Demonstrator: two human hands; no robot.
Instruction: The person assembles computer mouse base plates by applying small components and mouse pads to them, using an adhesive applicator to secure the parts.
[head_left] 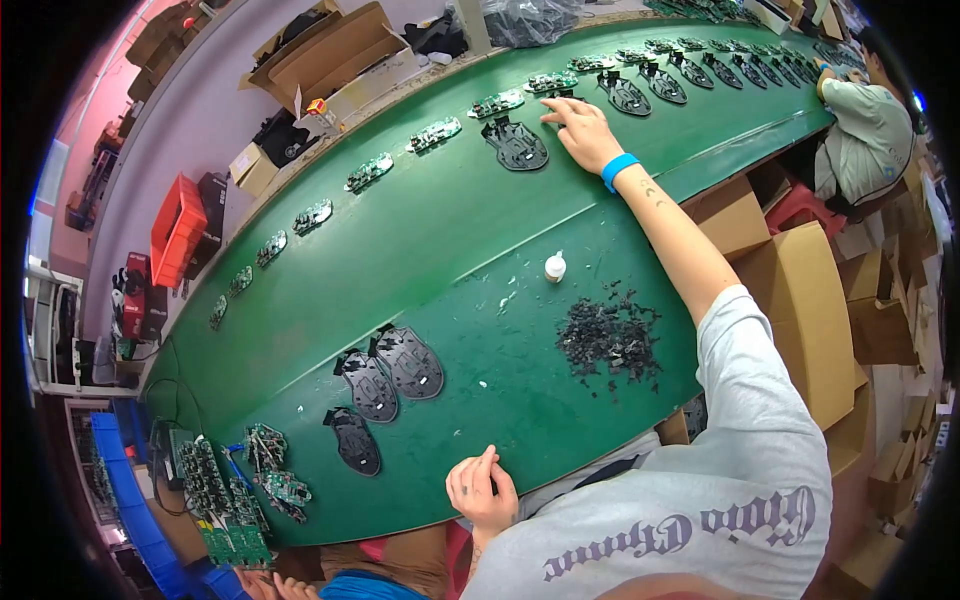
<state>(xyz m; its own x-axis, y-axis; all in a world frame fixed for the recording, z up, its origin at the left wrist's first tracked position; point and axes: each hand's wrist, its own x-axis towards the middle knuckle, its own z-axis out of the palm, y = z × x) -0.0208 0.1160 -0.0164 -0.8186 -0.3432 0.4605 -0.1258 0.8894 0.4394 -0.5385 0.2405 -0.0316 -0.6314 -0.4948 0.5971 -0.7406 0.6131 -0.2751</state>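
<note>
Right hand (583,135), beside black shell (517,147): fingers extended, seemingly reaching. Left hand (484,492), well apart: curled, apparently resting. Grips: unclear.

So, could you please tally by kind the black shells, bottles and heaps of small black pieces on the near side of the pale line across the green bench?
Black shells, counting those visible on top: 3
White bottle: 1
Heap of small black pieces: 1
Total: 5
</note>
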